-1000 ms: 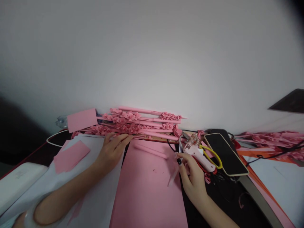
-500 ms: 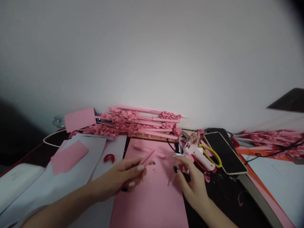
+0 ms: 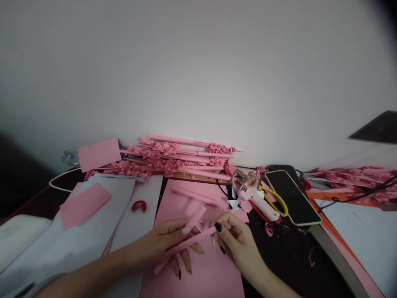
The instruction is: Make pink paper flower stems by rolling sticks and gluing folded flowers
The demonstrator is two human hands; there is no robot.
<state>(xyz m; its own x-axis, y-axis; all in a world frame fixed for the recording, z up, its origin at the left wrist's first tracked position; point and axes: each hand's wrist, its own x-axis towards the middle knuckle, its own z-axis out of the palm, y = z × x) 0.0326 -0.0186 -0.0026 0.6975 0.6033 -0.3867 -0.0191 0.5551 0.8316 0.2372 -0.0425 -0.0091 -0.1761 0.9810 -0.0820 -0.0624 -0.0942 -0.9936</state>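
Note:
My left hand (image 3: 175, 240) is closed on a pink paper strip (image 3: 197, 215), its thumb on top and some fingers spread beneath. The strip's upper end points away to the right. A second narrow pink length (image 3: 192, 241) crosses over the left fingers, and my right hand (image 3: 234, 240) pinches its far end between thumb and fingers. Whether both lengths belong to one strip, I cannot tell. Under both hands lies a pink sheet of paper (image 3: 192, 283). A rolled pink paper tube (image 3: 194, 195) rests on that sheet, just beyond the fingers.
Pink paper flower stems (image 3: 173, 155) are piled along the wall. To the right are a glue gun (image 3: 259, 203), yellow-handled scissors (image 3: 279, 198) and a phone (image 3: 293, 198). Pink cards (image 3: 85, 205) lie on white paper (image 3: 118, 198) at left, near a red curved piece (image 3: 139, 206).
My right hand has moved left, close to my left hand, and now pinches the end of a pink length. The left-hand strip shows more of its length. The view has shifted slightly.

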